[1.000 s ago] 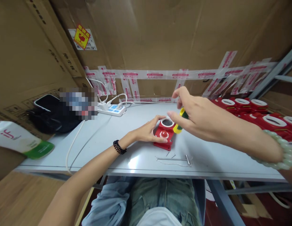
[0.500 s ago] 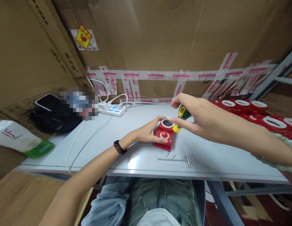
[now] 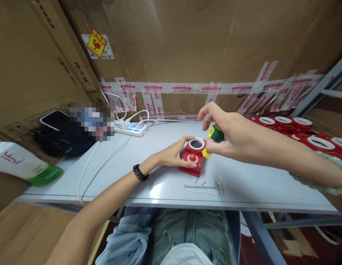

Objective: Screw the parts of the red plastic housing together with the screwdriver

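Left grip (image 3: 175,154) is partly closed on a red unit (image 3: 193,157), thumb across its near part and fingers along its far left edge. Right grip (image 3: 228,129) is loosely curled around a green-and-yellow handle (image 3: 217,135), thumb on the near side and forefinger lifted away; some fingers are hidden. The handle tilts, its yellow lower end at the unit's right edge, and any shaft below cannot be seen. The unit lies on the pale surface (image 3: 256,184), just right of the left grip's palm, with a red knob beside that thumb and a white ring (image 3: 196,143) beyond it, near the right grip's thumb.

Just below the left grip's thumb, toward the body, lie two small screws (image 3: 203,183) and a metal T-handled rod (image 3: 202,187). A dark bracelet (image 3: 140,173) circles the wrist behind the left grip. Well to the right of the right grip, partly behind its forearm, more red units (image 3: 293,127) with white rings stand grouped. Far left of the left grip are a white power strip (image 3: 130,129), a phone (image 3: 55,120) on something black, and a white-and-green tube (image 3: 46,175). Taped cardboard (image 3: 173,48) rises beyond both grips.
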The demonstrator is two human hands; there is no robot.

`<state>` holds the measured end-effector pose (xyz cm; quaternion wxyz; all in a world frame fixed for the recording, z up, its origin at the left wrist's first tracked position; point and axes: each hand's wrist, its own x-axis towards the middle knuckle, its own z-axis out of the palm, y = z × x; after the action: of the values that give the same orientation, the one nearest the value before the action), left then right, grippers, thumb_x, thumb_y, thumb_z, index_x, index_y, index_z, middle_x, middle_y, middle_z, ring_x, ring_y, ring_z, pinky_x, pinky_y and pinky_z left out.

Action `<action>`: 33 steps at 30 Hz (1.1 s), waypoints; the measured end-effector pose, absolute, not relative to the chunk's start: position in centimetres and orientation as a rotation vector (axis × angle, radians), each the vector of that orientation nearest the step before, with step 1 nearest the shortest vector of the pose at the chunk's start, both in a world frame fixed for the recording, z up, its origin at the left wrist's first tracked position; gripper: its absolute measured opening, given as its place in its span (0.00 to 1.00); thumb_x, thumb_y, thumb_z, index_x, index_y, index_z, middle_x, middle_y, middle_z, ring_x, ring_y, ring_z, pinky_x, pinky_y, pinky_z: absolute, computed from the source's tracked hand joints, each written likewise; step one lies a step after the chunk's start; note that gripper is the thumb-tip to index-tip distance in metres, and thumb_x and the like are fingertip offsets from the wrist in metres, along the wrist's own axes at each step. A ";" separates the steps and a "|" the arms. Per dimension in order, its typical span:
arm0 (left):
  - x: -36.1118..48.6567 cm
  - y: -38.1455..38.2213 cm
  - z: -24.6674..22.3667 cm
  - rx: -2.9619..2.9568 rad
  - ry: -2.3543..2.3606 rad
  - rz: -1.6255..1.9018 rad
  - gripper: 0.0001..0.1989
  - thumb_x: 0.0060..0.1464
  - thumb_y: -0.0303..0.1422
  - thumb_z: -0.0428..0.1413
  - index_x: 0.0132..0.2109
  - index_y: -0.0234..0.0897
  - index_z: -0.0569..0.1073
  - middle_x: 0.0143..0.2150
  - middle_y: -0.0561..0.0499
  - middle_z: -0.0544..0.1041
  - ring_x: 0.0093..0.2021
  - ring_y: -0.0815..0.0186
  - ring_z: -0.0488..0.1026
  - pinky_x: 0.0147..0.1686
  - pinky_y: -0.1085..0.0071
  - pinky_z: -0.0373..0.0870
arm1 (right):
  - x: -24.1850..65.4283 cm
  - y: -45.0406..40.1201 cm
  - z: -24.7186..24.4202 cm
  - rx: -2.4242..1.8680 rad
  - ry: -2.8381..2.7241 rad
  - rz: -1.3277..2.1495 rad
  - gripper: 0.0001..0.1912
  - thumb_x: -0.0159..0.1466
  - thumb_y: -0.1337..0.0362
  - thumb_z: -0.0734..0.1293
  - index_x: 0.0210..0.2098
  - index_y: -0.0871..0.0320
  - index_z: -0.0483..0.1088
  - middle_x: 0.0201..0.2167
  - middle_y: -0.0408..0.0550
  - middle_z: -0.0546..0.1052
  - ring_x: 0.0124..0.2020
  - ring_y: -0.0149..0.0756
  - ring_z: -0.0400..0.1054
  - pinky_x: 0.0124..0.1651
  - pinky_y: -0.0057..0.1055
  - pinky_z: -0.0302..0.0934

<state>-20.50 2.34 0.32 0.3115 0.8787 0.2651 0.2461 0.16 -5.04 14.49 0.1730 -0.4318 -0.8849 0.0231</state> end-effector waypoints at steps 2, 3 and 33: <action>-20.5 2.3 0.3 2.324 0.689 0.659 0.45 0.48 0.47 0.66 0.65 0.41 0.51 0.65 0.39 0.62 0.62 0.49 0.66 0.60 0.50 0.64 | 0.2 -5.1 14.7 -1.211 -2.544 0.053 0.14 0.57 0.63 0.67 0.42 0.56 0.64 0.38 0.47 0.75 0.34 0.36 0.67 0.35 0.31 0.55; -20.5 2.3 0.3 2.324 0.686 0.663 0.45 0.48 0.47 0.66 0.65 0.41 0.51 0.65 0.39 0.62 0.62 0.49 0.65 0.60 0.50 0.64 | 0.2 -5.1 14.7 -1.232 -2.551 0.033 0.10 0.57 0.62 0.67 0.38 0.56 0.65 0.35 0.47 0.75 0.33 0.36 0.66 0.35 0.32 0.55; -20.5 2.4 0.3 2.315 0.696 0.657 0.45 0.47 0.48 0.65 0.65 0.40 0.53 0.64 0.39 0.63 0.61 0.49 0.66 0.59 0.51 0.65 | -0.5 -5.3 14.8 -1.247 -2.491 0.060 0.08 0.55 0.66 0.65 0.36 0.57 0.69 0.33 0.47 0.76 0.33 0.36 0.66 0.35 0.31 0.56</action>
<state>-20.52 2.36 0.29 0.3129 0.8778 0.2639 0.2490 -0.49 -5.26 14.85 0.1766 -0.4405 -0.8799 0.0213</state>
